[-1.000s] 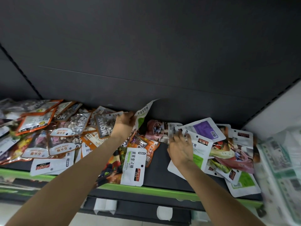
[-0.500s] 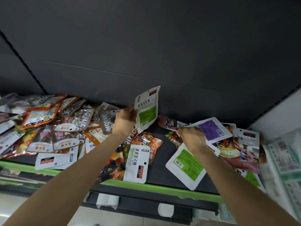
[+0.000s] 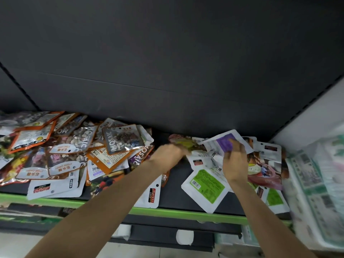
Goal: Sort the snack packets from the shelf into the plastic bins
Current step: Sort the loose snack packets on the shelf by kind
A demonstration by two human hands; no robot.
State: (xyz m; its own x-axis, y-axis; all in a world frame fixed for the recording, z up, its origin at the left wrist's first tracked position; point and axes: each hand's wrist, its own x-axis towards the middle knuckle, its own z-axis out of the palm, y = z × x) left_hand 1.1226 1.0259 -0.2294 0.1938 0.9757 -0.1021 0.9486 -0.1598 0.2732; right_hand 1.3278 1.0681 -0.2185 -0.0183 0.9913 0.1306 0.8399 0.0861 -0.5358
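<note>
Head view: I see the shelf [image 3: 175,185] running left to right, its green front lip [image 3: 186,215] nearest me and the dark back panel [image 3: 167,71] rising just behind the packets. A strip of bare black shelf lies between the two heaps — the only open room, and my left forearm crosses it. The left heap of snack packets [image 3: 74,155] reaches the lip; the right heap [image 3: 260,164] has a green-labelled packet [image 3: 206,185] overhanging it. My left hand [image 3: 168,155] is blurred at the gap's far end, touching a brownish packet [image 3: 183,142] — I cannot tell how its fingers lie. My right hand [image 3: 235,161] has its fingers curled over a white packet with a purple label [image 3: 224,142], pinching it, tilted up off the right heap
</note>
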